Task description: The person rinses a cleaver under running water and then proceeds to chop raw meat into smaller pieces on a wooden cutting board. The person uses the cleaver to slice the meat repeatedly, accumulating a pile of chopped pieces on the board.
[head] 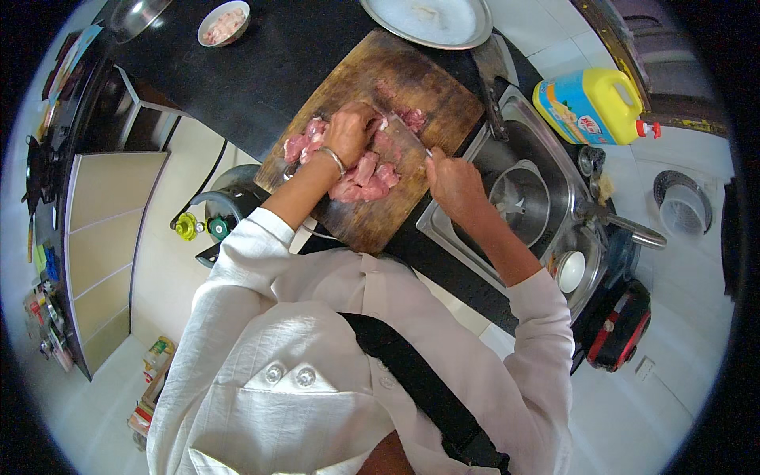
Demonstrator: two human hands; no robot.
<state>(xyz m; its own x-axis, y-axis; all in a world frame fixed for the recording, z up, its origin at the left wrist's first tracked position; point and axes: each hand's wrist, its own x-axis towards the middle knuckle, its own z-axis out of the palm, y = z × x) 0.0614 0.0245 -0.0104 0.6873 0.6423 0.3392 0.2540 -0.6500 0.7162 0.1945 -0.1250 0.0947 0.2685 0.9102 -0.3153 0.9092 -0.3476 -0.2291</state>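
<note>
A worn wooden cutting board [396, 225] lies before me on the black counter, with several chunks of raw pink meat [362, 180] on its near left part. My left hand [349, 132], with a bracelet at the wrist, presses down on a piece of meat with curled fingers; that piece is mostly covered. The handle of a knife [407, 138] is in the grip of my right hand [454, 181]. Its blade reaches left across the board to the meat beside my left fingertips. Small cut bits of meat [414, 119] lie beyond the blade.
A metal basin [427, 46] holding something white stands behind the board, near a cleaver [496, 89]. The steel sink [436, 228], with its faucet [623, 225], is at right, below a yellow jug [611, 98]. A small bowl of pale chopped pieces [224, 24] sits back left.
</note>
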